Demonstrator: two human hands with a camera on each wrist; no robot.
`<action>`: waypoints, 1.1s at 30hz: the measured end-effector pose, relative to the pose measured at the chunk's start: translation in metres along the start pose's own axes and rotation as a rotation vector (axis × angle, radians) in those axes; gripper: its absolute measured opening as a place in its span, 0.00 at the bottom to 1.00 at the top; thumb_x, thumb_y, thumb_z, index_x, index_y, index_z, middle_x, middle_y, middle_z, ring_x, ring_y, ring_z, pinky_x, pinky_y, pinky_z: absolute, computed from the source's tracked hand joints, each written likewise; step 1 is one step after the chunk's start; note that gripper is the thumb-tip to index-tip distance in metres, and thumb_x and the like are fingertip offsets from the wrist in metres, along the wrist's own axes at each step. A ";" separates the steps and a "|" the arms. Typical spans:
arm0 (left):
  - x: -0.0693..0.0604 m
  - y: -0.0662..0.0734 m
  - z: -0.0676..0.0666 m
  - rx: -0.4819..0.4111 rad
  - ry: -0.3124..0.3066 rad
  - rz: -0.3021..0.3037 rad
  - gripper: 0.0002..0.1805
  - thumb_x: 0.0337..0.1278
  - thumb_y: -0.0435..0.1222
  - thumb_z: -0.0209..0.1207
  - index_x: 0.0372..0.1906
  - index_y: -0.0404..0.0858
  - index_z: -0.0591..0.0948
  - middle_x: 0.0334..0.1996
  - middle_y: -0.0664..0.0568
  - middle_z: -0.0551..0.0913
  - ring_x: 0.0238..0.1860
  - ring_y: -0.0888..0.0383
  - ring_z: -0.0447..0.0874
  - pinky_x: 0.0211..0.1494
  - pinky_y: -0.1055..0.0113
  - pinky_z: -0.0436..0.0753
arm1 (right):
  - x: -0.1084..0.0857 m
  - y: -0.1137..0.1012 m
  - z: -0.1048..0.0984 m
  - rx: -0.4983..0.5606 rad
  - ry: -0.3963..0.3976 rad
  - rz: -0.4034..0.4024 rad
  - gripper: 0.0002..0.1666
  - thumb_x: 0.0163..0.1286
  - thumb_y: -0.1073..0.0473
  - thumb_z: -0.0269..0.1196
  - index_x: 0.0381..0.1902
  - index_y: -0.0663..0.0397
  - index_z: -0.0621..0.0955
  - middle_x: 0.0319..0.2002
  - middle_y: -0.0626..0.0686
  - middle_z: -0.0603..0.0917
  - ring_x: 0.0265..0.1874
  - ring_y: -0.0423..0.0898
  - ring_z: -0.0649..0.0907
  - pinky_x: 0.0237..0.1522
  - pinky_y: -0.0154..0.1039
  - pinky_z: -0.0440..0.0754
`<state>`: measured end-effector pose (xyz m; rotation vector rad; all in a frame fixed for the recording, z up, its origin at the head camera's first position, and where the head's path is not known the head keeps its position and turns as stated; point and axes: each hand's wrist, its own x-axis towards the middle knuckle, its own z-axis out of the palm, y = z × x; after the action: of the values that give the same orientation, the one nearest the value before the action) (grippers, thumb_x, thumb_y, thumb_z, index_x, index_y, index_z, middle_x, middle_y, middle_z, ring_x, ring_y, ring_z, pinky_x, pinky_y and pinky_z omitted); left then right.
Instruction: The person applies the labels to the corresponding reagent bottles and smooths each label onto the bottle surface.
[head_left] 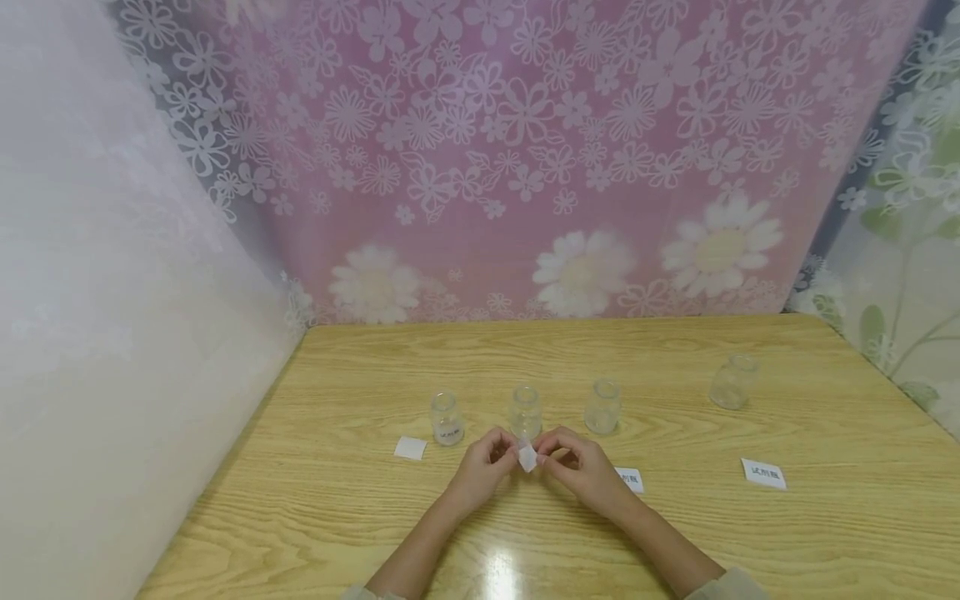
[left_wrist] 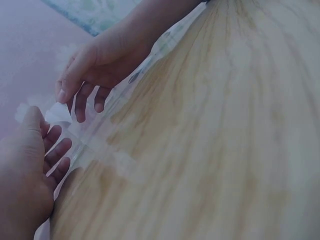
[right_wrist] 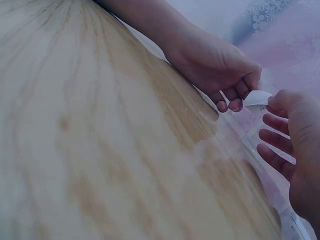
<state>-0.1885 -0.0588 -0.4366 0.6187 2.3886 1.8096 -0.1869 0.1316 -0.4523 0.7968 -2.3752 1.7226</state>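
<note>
Left hand (head_left: 477,473) and right hand (head_left: 588,472) of mine pinch a white label (head_left: 528,457) between them; just beyond stands a glass jar (head_left: 526,411), and a printed card (head_left: 631,480) lies beside my right hand.

the wood-grained table (head_left: 337,521) carries a labelled jar (head_left: 447,423). left of that jar lies a white slip (head_left: 410,447); to its right stand a second jar (head_left: 527,408), third jar (head_left: 603,408) and distant fourth jar (head_left: 733,383); front-right lie a partly hidden label (head_left: 632,479) and a printed card (head_left: 763,472).
</note>
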 end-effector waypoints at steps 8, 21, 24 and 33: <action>0.005 -0.015 0.001 0.079 0.065 0.000 0.04 0.63 0.29 0.48 0.35 0.33 0.73 0.25 0.56 0.73 0.24 0.64 0.68 0.26 0.74 0.69 | 0.000 -0.022 -0.001 -0.005 -0.001 0.021 0.02 0.63 0.70 0.59 0.30 0.63 0.77 0.39 0.57 0.79 0.38 0.54 0.78 0.33 0.41 0.78; 0.014 -0.041 0.002 0.120 0.156 0.060 0.04 0.65 0.33 0.50 0.36 0.35 0.73 0.20 0.57 0.74 0.20 0.65 0.67 0.23 0.75 0.68 | 0.000 -0.021 0.000 -0.021 -0.010 -0.008 0.03 0.62 0.72 0.59 0.31 0.62 0.77 0.39 0.59 0.79 0.36 0.53 0.78 0.33 0.40 0.79; 0.014 -0.040 0.001 0.148 0.168 0.056 0.05 0.66 0.34 0.49 0.38 0.35 0.73 0.21 0.59 0.73 0.21 0.66 0.66 0.24 0.75 0.67 | -0.001 -0.021 -0.001 -0.025 -0.023 -0.006 0.02 0.62 0.72 0.58 0.31 0.63 0.77 0.39 0.60 0.78 0.36 0.54 0.78 0.33 0.40 0.79; 0.014 -0.041 0.001 0.189 0.225 0.013 0.06 0.66 0.34 0.48 0.39 0.34 0.72 0.24 0.58 0.71 0.23 0.65 0.67 0.26 0.74 0.69 | -0.001 -0.021 0.000 -0.028 0.017 -0.030 0.04 0.60 0.74 0.59 0.31 0.64 0.77 0.36 0.59 0.80 0.33 0.54 0.78 0.31 0.40 0.79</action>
<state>-0.2117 -0.0617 -0.4726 0.4686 2.7322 1.7559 -0.1762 0.1272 -0.4351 0.8057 -2.3584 1.6744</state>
